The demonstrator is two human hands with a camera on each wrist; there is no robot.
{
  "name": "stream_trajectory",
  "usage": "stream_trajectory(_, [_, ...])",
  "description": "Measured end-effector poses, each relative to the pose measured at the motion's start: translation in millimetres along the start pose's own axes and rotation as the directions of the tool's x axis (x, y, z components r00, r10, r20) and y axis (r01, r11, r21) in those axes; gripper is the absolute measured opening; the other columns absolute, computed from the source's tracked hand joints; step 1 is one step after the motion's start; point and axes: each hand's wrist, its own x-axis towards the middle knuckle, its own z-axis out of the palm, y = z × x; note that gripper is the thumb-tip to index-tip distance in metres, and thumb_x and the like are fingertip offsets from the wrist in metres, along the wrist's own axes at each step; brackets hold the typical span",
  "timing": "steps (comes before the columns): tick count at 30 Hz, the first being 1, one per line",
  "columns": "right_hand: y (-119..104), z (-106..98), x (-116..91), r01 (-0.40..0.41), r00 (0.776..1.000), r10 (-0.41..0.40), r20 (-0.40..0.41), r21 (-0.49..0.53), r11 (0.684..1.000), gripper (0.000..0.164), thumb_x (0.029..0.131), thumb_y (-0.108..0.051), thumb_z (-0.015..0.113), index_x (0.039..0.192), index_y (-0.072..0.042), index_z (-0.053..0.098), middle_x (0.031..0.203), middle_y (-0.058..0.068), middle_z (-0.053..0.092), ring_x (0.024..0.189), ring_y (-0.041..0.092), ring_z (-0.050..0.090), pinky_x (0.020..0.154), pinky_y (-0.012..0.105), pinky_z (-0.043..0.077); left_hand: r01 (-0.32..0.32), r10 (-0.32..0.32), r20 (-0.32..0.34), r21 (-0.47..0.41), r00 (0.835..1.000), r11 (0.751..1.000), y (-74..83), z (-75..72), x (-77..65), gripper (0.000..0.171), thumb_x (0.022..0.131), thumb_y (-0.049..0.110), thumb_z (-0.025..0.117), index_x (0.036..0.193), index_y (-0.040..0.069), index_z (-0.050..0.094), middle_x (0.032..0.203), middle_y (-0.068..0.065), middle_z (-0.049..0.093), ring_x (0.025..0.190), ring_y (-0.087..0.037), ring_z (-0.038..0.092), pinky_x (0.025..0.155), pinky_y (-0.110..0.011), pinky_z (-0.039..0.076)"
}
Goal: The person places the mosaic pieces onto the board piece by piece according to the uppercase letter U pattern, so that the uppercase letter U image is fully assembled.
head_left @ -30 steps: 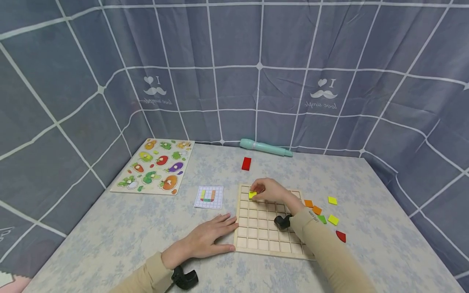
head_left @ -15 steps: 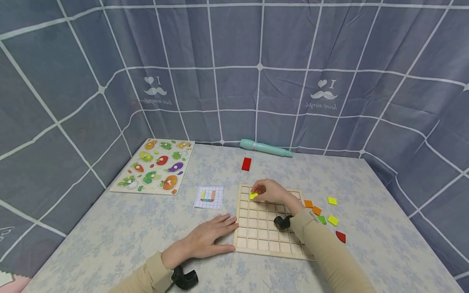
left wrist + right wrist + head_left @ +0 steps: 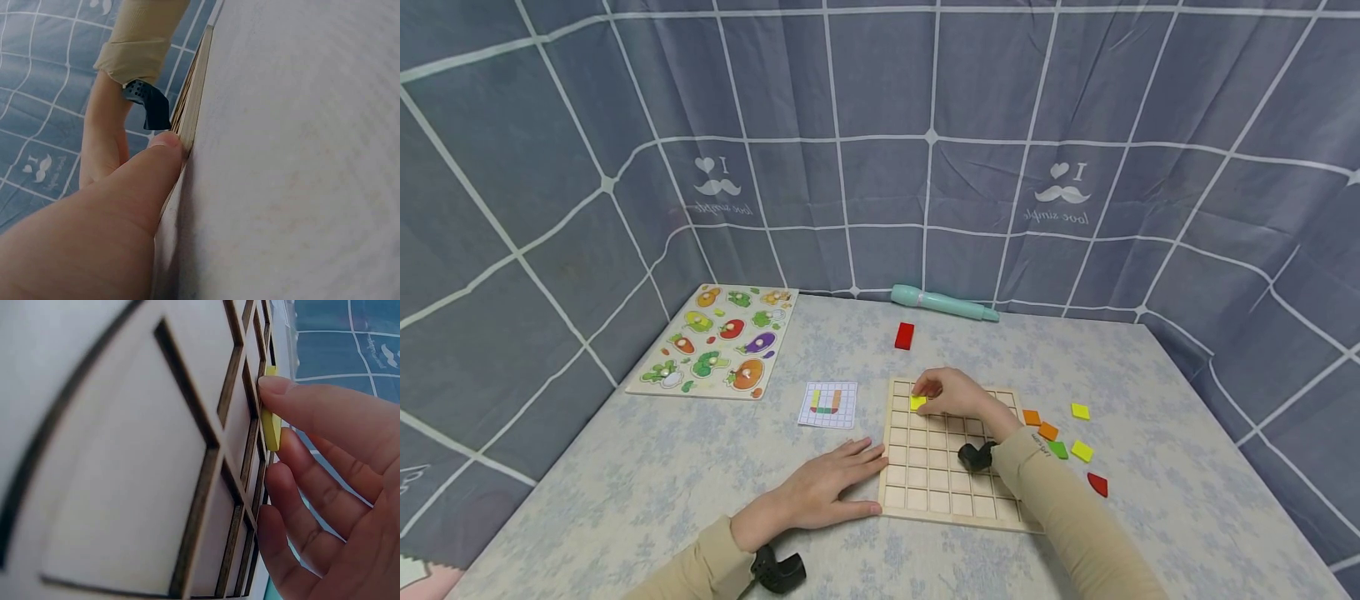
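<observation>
Just a nudge this time: since half a second ago the right hand (image 3: 951, 392) and its yellow tile (image 3: 917, 403) have crept a touch left, over the upper left of the gridded board (image 3: 917, 477). That tiny shift reads as fine lining-up within the grid rather than carrying. The right hand pinches the tile between thumb and fingers, and the right wrist view has the tile up close to the dividers; whether it sits down inside a square, it's impossible to tell.

Over to the left hand (image 3: 827, 487), lower middle of the frame: fingers straight and fanned a little, tips against the board's left edge, thumb out at the lower left corner. It hasn't budged, and it looks to be steadying the board.

Left of the board lies a small card (image 3: 827, 404) printed with a coloured U shape: yellow on one side, orange on the other, red and green along the bottom. On the surface (image 3: 662, 483) at right of centre, the loose pieces haven't stirred: two orange tiles (image 3: 1048, 431), a green piece (image 3: 1058, 450), two yellow squares (image 3: 1080, 411) and, lowest, a curved red piece (image 3: 1098, 484).
</observation>
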Motion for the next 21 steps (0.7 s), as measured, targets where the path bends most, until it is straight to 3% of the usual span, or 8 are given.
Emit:
stream_trajectory(13, [4.0,-5.9,-2.0,0.014,0.999,-0.014,0.032,0.018,1.0,0.026,0.081,-0.015,0.075,0.105,-0.008,0.065,0.101,0.002,0.063,0.095,0.021,0.058,0.084,0.034,0.049,-0.002,0.002,0.001,0.007,1.0,1.0,-0.3,0.2,0.4,0.065,0.093,0.054,0.048,0.144,0.014,0.041,0.149,-0.002,0.034,0.138,-0.024,0.026,0.109,-0.042,0.03])
stream_trajectory(21, [3.8,-41.2,-21.3,0.103,0.994,-0.105,0.042,0.05,0.993,0.032,0.086,-0.012,0.069,0.114,0.001,0.061,0.112,0.02,0.06,0.102,0.032,0.058,0.088,0.04,0.049,-0.006,0.006,0.005,-0.005,1.0,1.0,-0.2,-0.4,0.8,0.065,0.093,0.053,0.048,0.144,0.013,0.041,0.149,-0.003,0.034,0.138,-0.025,0.026,0.11,-0.042,0.028])
